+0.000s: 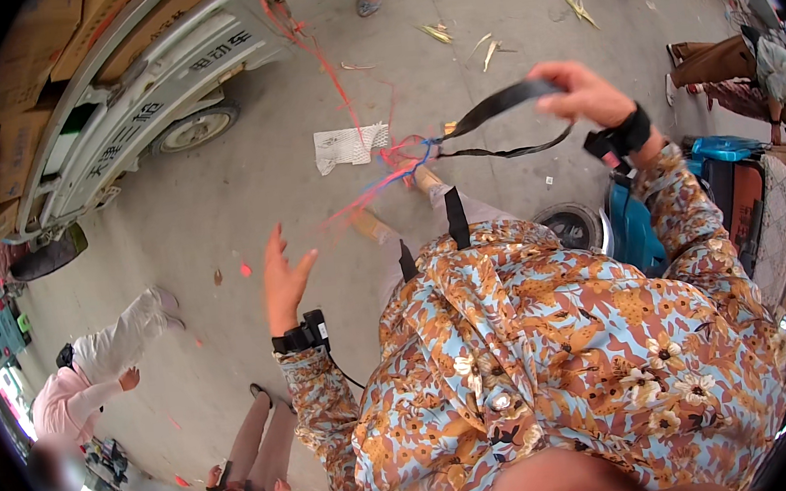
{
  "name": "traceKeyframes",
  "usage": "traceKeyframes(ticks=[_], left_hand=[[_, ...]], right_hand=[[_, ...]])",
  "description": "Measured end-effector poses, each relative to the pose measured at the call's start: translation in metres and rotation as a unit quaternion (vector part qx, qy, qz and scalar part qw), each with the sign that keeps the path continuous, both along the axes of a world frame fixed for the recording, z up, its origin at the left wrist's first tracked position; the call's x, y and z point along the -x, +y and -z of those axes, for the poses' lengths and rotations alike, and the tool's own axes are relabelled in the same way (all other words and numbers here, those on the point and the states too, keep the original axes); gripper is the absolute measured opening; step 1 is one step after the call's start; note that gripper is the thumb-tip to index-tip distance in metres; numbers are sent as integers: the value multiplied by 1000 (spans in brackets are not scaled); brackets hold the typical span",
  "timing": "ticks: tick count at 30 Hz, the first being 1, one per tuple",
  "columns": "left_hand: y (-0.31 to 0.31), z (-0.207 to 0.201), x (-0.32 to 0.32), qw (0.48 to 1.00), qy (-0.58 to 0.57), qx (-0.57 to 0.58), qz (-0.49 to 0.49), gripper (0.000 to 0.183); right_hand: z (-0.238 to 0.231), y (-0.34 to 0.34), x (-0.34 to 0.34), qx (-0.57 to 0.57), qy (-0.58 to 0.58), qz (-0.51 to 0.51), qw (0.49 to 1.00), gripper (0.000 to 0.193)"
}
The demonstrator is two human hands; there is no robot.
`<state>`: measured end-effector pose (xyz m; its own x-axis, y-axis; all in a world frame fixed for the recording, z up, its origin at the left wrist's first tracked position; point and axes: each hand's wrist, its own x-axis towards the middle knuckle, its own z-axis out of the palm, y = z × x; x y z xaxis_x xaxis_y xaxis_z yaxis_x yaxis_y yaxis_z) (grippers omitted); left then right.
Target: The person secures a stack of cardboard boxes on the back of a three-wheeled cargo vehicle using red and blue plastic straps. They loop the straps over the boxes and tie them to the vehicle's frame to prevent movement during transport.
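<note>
My right hand (587, 96) is raised at the right, its fingers closed on the end of a black strap loop (498, 105). From there the strap stretches left to a tangle of red, pink and blue rope (410, 157), which hangs in front of my legs. A blurred pink strand (352, 208) trails from the tangle toward my left hand (285, 280). That hand is up at the left, fingers and thumb apart, with nothing visible in it. A long red rope (329, 67) runs from the tangle up toward the loaded vehicle.
A white vehicle (144, 118) carrying cardboard boxes (25, 153) stands at the far left. White netting (346, 148) and dry husks (575, 4) lie on the concrete floor. Close at my right is a blue vehicle (635, 227). Several people stand around, one in pink (72, 399) at left.
</note>
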<state>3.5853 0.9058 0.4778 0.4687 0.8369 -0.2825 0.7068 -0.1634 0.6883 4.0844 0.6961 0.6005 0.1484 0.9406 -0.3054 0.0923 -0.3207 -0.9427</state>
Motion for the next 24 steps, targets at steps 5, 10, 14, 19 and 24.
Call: traceKeyframes(ticks=[5, 10, 14, 19, 24], left_hand=[[-43, -71, -84, 961, -173, 5, 215, 96], [-63, -43, -103, 951, -135, 209, 183, 42], [-32, 9, -48, 982, -166, 83, -29, 17], [10, 43, 56, 977, -106, 82, -168, 17], [29, 29, 85, 977, -62, -102, -179, 18]], right_hand=[[27, 56, 141, -111, -16, -262, 959, 35], [3, 70, 130, -72, 113, -150, 980, 34], [6, 33, -37, -192, 249, 174, 933, 19], [-10, -41, -158, -314, 310, 290, 849, 16], [9, -58, -172, -321, 302, 400, 804, 14]])
